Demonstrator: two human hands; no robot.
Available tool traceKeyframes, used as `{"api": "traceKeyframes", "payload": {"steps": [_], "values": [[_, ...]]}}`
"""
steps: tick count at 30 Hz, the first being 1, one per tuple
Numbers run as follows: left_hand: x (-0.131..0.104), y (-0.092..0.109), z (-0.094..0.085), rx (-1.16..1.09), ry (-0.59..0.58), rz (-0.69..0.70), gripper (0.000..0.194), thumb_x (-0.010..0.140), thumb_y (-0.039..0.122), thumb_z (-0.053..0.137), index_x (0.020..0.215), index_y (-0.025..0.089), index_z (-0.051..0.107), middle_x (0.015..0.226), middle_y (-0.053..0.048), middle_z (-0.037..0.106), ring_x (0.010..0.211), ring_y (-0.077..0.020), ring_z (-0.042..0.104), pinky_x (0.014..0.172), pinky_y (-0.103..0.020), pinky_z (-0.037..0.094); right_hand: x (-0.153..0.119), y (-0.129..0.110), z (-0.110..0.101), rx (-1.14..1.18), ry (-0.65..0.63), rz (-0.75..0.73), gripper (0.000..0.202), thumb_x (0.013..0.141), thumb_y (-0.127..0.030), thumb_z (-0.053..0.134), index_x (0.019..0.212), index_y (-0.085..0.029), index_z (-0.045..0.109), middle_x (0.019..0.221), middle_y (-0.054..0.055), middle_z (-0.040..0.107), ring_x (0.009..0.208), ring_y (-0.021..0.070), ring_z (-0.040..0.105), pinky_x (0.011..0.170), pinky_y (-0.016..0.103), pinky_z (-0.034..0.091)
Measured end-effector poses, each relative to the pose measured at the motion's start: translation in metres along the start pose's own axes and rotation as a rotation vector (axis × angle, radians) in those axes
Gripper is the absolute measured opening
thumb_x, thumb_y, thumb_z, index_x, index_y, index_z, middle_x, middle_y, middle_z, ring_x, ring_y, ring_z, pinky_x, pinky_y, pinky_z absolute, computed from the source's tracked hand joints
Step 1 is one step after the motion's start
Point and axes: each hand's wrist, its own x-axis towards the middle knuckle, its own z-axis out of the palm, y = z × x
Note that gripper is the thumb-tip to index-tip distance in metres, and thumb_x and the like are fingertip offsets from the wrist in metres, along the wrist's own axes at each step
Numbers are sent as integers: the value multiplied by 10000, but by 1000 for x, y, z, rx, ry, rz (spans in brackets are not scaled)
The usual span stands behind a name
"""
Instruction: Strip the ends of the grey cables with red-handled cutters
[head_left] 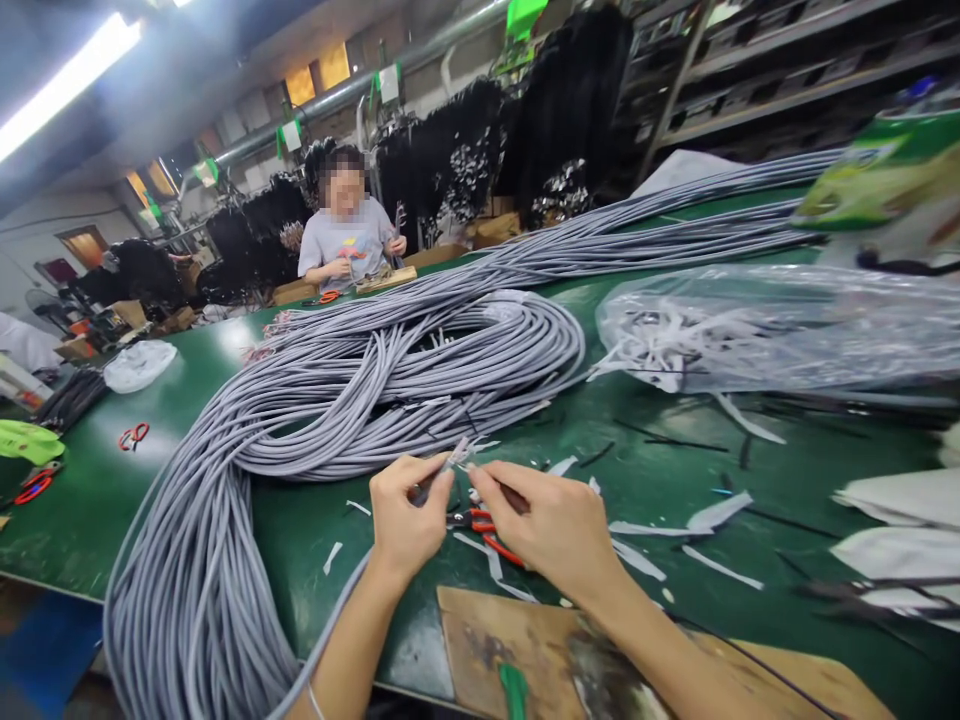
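Note:
My left hand (409, 512) is closed round the end of a grey cable (349, 592), which runs back along my left forearm. From its fingertips poke thin, pale, stripped wires (457, 453). Thumb and forefinger of my right hand (556, 520) pinch at the tips of these wires; the fine detail there is blurred. Under my hands lie red-handled cutters (504, 549), partly covered by the right hand. A big bundle of grey cables (202, 570) curls beside and beyond my left hand and drapes toward the table's near edge.
Strips of white scrap (720, 512) and black bits litter the green table (315, 540). A clear plastic bag (795, 330) of white strips lies right. Nearer are a stained wooden board (480, 625) and dark pliers (862, 592). Red-handled scissors (133, 437) lie left. A person (351, 235) sits opposite.

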Motion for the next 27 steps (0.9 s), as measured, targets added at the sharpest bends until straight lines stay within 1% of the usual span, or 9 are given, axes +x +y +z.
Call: {"api": "traceKeyframes", "payload": {"steps": [3, 5, 7, 9, 11, 14, 18, 21, 27], "values": [[0, 0, 0, 1, 5, -7, 226, 770, 194, 546, 900, 136, 722, 655, -48, 620, 575, -123, 497, 482, -207, 342, 1, 2, 0, 135, -73, 58, 472, 870, -386, 348, 512, -181, 577, 433, 6, 568, 373, 103, 484, 418, 205, 310], [1, -1, -1, -41, -2, -38, 227, 765, 203, 553, 893, 127, 725, 623, -39, 591, 551, -116, 473, 476, -206, 335, 3, 3, 1, 241, -140, 107, 478, 864, -394, 345, 493, -178, 556, 415, 1, 545, 355, 94, 440, 401, 199, 311], [1, -1, -1, -98, -16, -68, 237, 763, 213, 555, 896, 115, 724, 618, -36, 577, 540, -111, 460, 478, -205, 340, 4, 2, 0, 302, -171, 127, 480, 860, -395, 342, 480, -177, 538, 410, -1, 530, 354, 89, 419, 392, 194, 310], [1, -2, -1, -129, -29, -84, 251, 763, 222, 551, 905, 105, 722, 616, -34, 566, 530, -106, 449, 480, -204, 345, 4, 1, 0, 283, -144, 106, 481, 857, -396, 347, 466, -179, 522, 394, -7, 499, 354, 86, 407, 392, 194, 302], [1, -2, -1, -131, -40, -91, 262, 766, 233, 543, 909, 105, 721, 603, -29, 553, 516, -102, 432, 470, -203, 335, 4, 0, -1, 216, -88, 63, 482, 859, -394, 351, 458, -181, 515, 382, -12, 471, 352, 83, 395, 398, 197, 292], [0, -1, 0, -106, -52, -95, 262, 774, 243, 532, 898, 118, 726, 579, -22, 541, 492, -97, 413, 452, -202, 320, 4, -2, -2, 134, -31, 10, 482, 863, -389, 349, 455, -187, 509, 389, -11, 468, 353, 83, 388, 406, 200, 288], [-1, -1, 0, -13, -12, -33, 239, 772, 223, 537, 888, 138, 728, 587, -30, 572, 509, -108, 442, 478, -210, 342, 5, -2, -3, 124, -37, 8, 500, 869, -395, 331, 431, -194, 462, 354, -20, 433, 326, 81, 365, 389, 202, 269], [-1, -1, 0, -8, 25, -22, 230, 773, 218, 541, 883, 140, 728, 607, -40, 598, 525, -115, 460, 491, -215, 357, 5, -2, -3, 121, -45, 41, 512, 867, -415, 320, 426, -198, 465, 350, -17, 440, 327, 86, 367, 389, 206, 267], [0, -1, -1, 31, 5, 3, 232, 778, 214, 539, 896, 139, 725, 600, -36, 594, 516, -111, 455, 487, -213, 358, 5, -2, -3, 152, -65, 61, 521, 861, -435, 323, 429, -197, 490, 364, -8, 464, 336, 90, 385, 397, 209, 278]]}}
